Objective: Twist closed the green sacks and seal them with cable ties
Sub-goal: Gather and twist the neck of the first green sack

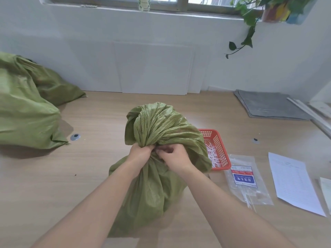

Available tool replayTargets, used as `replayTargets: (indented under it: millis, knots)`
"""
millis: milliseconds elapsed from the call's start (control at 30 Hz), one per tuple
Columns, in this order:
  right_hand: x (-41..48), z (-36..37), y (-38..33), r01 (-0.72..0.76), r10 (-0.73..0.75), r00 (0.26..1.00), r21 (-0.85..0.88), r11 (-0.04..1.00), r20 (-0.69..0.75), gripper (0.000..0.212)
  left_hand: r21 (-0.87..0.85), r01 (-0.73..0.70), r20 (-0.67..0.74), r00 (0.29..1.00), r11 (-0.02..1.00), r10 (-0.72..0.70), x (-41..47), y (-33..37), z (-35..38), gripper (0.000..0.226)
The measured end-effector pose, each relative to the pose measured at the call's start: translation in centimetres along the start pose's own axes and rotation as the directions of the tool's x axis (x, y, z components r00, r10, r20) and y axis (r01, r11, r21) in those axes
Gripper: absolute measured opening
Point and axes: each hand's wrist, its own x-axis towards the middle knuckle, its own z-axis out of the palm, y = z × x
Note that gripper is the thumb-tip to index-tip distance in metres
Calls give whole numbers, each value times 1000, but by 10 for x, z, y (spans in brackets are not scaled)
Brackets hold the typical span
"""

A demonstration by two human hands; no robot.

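The wooden surface (80,185) carries everything here. At its far left slumps a heap of green sacks (26,113), well apart from the work, and I cannot tell whether their mouths are tied. In the middle, right in front of the person, stands 1 upright sack (155,190), its body full and its loose top bunched above a gathered neck (152,155); it stands there, I judge, so both arms reach it squarely.

Off to the right lie a grey mat (268,106) and a printed paper sheet (293,181), neither in play. Closer, just behind the sack's right shoulder, is a red basket (221,149), partly hidden by the fabric, and beside it a clear packet (245,181); both are near enough for a quick grab.

The left hand (140,152) wraps the neck, fingers curled tight round the bunched cloth, apparently to stop the twist unwinding. The right hand (176,156) meets it there, fingertips curled in and pinching at the same spot; whether a tie is already between them is too small to tell.

White cable ties (212,155) lie loose in the basket.
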Motion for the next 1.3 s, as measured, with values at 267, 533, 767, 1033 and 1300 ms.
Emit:
replayTargets:
  millis: [267, 533, 767, 1033, 1300]
  knots:
    - [4, 9, -16, -281, 273, 959, 123, 952, 79, 8, -60, -5, 58, 998, 998, 9, -4, -5, -2, 22]
    - [7, 5, -17, -300, 299, 954, 77, 951, 31, 10, -132, -24, 148, 988, 991, 44, -18, 3, -7, 36]
    - [5, 5, -17, -98, 91, 995, -170, 981, -48, 11, -497, 76, 347, 930, 865, 118, -35, 5, -13, 55]
    - [4, 16, -22, -95, 82, 994, -191, 977, -73, 8, -728, 98, 85, 995, 679, -53, -39, -4, 3, 62]
    - [2, 14, -18, -125, 117, 990, -122, 985, -75, 33, -364, -16, -264, 961, 931, -87, -48, -11, 6, 23]
